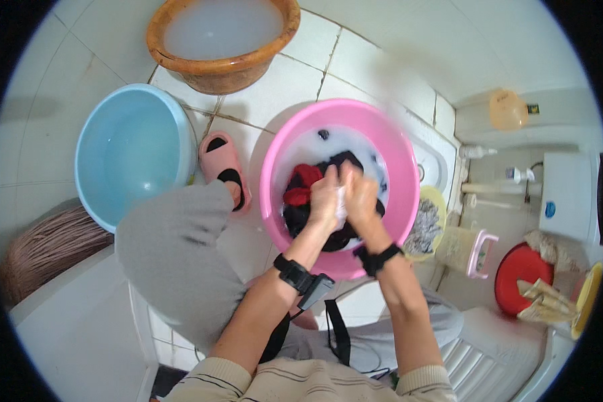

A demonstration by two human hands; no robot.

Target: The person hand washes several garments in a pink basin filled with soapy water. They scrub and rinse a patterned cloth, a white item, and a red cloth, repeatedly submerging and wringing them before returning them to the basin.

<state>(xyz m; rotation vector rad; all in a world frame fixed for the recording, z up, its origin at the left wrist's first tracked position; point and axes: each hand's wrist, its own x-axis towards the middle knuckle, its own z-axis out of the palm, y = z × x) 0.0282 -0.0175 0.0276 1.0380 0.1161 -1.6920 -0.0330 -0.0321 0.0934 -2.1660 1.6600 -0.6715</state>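
In the middle of the head view stands a pink plastic basin (339,108) with cloudy, whitish water. Black garments (336,243) and a red cloth piece (304,183) lie in that water. My left hand (324,198) and my right hand (360,193) are pressed together above them, both gripping a small white cloth (340,208). Most of this cloth is hidden by my fingers, and its kind cannot be made out. Several small dark cloth bits, one of them a dark piece (323,134), show at the water's surface.
A light blue basin (183,145) with water stands left, near a mop head (35,256). Behind is a brown tub (211,75) of cloudy water. To the right are a squat toilet (434,163), a yellow basket (442,198), a lidded bin (457,246) and a red basin (512,276).
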